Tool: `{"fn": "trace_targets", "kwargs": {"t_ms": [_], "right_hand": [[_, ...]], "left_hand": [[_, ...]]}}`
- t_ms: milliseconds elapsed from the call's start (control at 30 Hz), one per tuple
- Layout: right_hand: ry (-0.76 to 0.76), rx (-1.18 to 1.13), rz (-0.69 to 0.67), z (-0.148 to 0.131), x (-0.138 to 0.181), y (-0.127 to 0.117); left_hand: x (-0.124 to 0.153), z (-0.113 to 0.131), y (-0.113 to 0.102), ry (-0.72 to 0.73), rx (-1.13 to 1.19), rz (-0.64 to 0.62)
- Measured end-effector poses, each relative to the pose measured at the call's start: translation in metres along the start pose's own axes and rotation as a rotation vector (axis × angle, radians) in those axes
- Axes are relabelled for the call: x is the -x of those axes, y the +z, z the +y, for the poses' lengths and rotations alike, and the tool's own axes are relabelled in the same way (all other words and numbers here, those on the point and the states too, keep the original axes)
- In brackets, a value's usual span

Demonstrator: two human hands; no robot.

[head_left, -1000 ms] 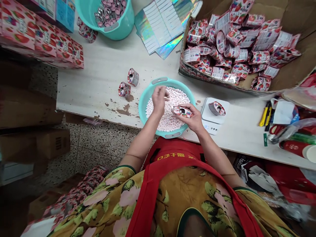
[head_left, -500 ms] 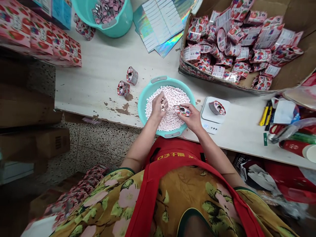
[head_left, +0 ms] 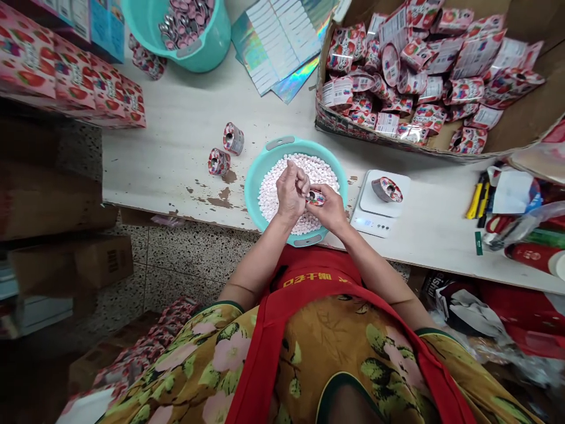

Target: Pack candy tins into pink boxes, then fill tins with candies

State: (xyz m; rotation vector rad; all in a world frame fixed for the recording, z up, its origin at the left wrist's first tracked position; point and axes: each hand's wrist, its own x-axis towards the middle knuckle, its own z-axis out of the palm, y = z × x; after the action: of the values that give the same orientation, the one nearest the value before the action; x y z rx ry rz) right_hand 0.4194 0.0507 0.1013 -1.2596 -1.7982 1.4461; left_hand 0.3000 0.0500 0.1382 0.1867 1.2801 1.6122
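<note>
Two hands close together, right hand point(head_left: 332, 208) clamped on a printed container point(head_left: 316, 198), left hand point(head_left: 292, 193) curled at its opening, grip unclear, over the teal basin point(head_left: 252, 184), presumably so stray white pellets point(head_left: 270, 191) fall back, with the scale point(head_left: 368, 222) beside it.

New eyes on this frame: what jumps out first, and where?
Likely the teal basin of pale pellets at the table's near edge, with the left hand curled over it beside the pack held in the right hand. Next, the carton heaped with strawberry-print packs at upper right. Then the white scale right of the basin, carrying another pack.
</note>
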Motion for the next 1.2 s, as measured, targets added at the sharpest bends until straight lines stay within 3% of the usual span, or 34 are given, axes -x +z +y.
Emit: {"fn": "trace_targets", "kwargs": {"t_ms": [100,300,533,800,933,1000,1133,1200], "right_hand": [[0.003,-0.073,0.011,0.003,0.001,-0.003],[-0.015,-0.078,0.046,0.008,0.002,-0.013],[-0.038,-0.053,0.132,0.006,0.006,-0.035],[0.042,-0.177,0.246,0.028,0.032,-0.082],[0.033,-0.242,0.335,0.041,0.066,-0.122],[0.007,-0.226,0.436,0.049,0.086,-0.145],[0.056,-0.096,0.631,0.067,0.117,-0.181],[0.083,-0.05,0.629,0.077,0.122,-0.192]], "left_hand": [[0.005,0.002,0.009,0.017,-0.027,0.015],[0.015,-0.009,0.025,0.182,-0.13,-0.015],[0.017,-0.02,0.048,0.209,-0.183,-0.064],[0.031,-0.039,0.099,-0.037,-0.162,-0.36],[0.004,-0.061,0.114,0.104,-0.345,-0.362],[-0.014,-0.079,0.115,0.211,-0.629,-0.494],[-0.029,-0.125,0.119,0.377,-1.349,-1.06],[-0.024,-0.137,0.122,0.444,-1.571,-1.153]]}}
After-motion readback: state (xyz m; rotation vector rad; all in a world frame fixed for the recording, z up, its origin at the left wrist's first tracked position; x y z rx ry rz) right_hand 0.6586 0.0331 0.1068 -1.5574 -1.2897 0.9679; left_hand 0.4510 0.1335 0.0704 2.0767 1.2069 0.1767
